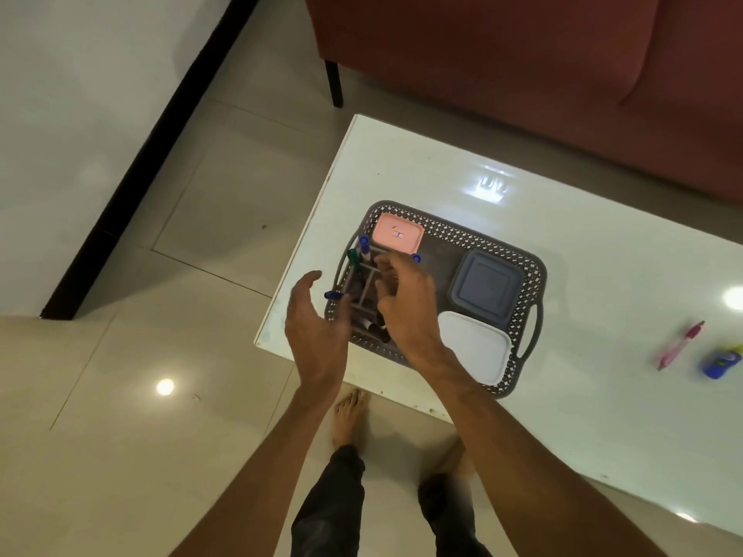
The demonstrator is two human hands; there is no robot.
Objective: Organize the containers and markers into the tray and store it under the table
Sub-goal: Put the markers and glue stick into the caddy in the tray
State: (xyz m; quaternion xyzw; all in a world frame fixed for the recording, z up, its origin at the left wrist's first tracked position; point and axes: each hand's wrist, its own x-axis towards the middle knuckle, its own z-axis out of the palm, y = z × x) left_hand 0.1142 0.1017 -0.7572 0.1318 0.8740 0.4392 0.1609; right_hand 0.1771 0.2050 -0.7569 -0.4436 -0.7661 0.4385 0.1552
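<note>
A grey perforated tray [486, 245] sits on the white table [583, 275] near its left corner. In it lie a pink lidded container [398, 234], a grey-blue container [484, 293] and a white container [476, 345]. At the tray's left end a grey marker holder [364, 285] carries blue markers [364, 245], a green one [353, 257] and another blue marker [333, 295] leaning over the rim. My right hand [406, 301] hovers over the holder with curled fingers; a blue cap [416, 258] shows just beyond it. My left hand [317, 323] is spread beside the tray's left rim.
A pink pen [681, 345] and a small blue object [719, 361] lie on the table to the right. A red sofa [522, 74] stands behind the table. My bare feet [347, 416] stand on the tiled floor at the table's front edge.
</note>
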